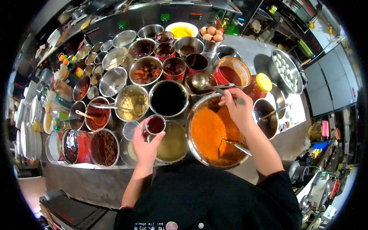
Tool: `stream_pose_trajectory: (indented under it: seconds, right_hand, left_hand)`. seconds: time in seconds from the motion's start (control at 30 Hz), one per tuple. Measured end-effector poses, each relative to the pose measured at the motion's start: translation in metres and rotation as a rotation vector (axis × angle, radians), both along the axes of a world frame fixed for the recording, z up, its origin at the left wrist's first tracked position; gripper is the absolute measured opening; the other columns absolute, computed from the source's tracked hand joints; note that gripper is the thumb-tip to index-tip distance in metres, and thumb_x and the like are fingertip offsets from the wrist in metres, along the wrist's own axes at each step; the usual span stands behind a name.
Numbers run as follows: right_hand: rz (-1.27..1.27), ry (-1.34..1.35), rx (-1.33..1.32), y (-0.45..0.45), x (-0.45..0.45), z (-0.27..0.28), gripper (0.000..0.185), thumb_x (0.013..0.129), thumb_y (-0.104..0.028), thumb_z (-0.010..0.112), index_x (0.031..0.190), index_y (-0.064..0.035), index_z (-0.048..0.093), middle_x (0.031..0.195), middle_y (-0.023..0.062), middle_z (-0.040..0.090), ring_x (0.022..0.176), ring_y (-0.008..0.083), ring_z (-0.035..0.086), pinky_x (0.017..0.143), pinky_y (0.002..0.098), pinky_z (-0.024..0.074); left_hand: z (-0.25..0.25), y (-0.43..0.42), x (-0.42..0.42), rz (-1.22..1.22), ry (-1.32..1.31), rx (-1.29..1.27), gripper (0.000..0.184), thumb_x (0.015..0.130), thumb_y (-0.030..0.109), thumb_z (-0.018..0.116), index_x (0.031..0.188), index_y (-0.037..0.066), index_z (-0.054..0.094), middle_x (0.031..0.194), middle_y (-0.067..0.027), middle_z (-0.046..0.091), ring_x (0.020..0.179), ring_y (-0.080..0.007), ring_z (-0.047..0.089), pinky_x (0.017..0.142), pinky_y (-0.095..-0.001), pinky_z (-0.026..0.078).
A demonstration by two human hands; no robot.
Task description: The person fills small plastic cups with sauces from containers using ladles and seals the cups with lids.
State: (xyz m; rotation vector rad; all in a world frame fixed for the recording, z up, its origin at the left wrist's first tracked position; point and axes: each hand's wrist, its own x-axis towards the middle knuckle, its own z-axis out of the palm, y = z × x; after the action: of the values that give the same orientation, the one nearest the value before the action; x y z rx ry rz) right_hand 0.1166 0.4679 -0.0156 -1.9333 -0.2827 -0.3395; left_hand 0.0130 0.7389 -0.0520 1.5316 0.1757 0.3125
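Observation:
My left hand (145, 147) is closed around a small clear cup (156, 125) with dark red contents. A second clear round piece, a cup or a lid (131, 130), sits at the left side of the same hand. My right hand (237, 105) grips the handle of a metal ladle (201, 81), whose bowl is over a container behind the big orange-powder bowl. Below my right hand lies that large metal bowl (190, 147) of orange powder (208, 132), with a metal spoon (237, 147) resting in it. A pot of black liquid (168, 98) stands just behind the cup.
Metal bowls and tins of sauces crowd the table. A yellow-lidded jar (263, 82) and a red bucket (232, 72) stand right. Brown eggs (211, 33) are at the back, pale eggs (283, 72) far right. Spoon handles stick out of a paste bowl (132, 100) and a red-sauce pot (99, 115).

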Motion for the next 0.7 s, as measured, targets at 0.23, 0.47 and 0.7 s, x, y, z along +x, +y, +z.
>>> stream_pose_trajectory:
  seconds: [0.23, 0.47, 0.7]
  right_hand:
    - [-0.109, 0.453, 0.062, 0.026, 0.072, 0.000, 0.025, 0.083, -0.018, 0.064, 0.083, 0.0065, 0.056, 0.062, 0.0090, 0.061, 0.056, 0.0145, 0.064, 0.048, 0.0241, 0.0471]
    - [-0.051, 0.438, -0.038, 0.037, 0.093, -0.006, 0.023, 0.081, -0.017, 0.064, 0.076, 0.0041, 0.059, 0.062, 0.0087, 0.062, 0.055, 0.0170, 0.065, 0.050, 0.0277, 0.0490]
    - [-0.079, 0.336, -0.092, 0.031, 0.075, -0.001, 0.024, 0.083, -0.018, 0.062, 0.078, 0.0048, 0.059, 0.063, 0.0122, 0.063, 0.056, 0.0183, 0.065, 0.053, 0.0280, 0.0495]
  left_hand:
    - [0.007, -0.003, -0.003, 0.030, 0.062, -0.024, 0.052, 0.067, -0.008, 0.068, 0.115, -0.004, 0.049, 0.109, -0.0093, 0.056, 0.101, -0.0168, 0.055, 0.091, -0.0296, 0.043]
    - [0.009, -0.005, -0.010, 0.061, 0.039, -0.075, 0.053, 0.068, -0.009, 0.067, 0.117, -0.005, 0.047, 0.111, -0.0099, 0.055, 0.101, -0.0172, 0.054, 0.091, -0.0299, 0.043]
    - [0.012, -0.001, -0.015, 0.043, 0.056, -0.011, 0.052, 0.069, -0.008, 0.067, 0.117, -0.005, 0.047, 0.110, -0.0094, 0.055, 0.101, -0.0167, 0.054, 0.091, -0.0293, 0.042]
